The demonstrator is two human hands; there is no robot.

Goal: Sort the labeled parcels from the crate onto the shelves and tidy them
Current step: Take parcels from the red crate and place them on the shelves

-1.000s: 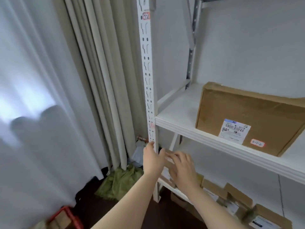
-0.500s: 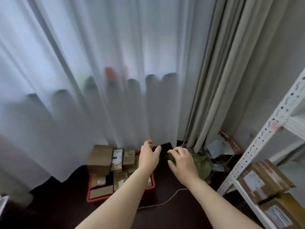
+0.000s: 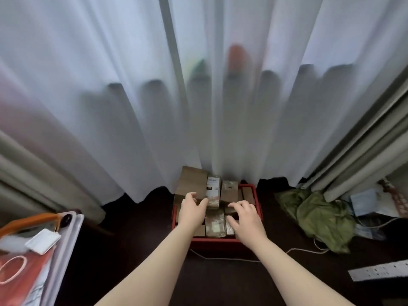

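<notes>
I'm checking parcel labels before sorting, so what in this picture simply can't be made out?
- Label text on the parcels in the red crate: head view, too small and soft to read.
- Parcels beneath the left hand and right hand: head view, covered by them; contact unclear.
- Orange shape behind the white curtain: head view, veiled by fabric.
- Power strip: head view, cut by the right edge.

I see a dark floor carrying a red crate. Right of the crate lies a crumpled green cloth, with loose papers beyond it. A white cord runs along the crate's near side toward the cloth. Right of the crate and nearer to me lies a white perforated strip.
</notes>
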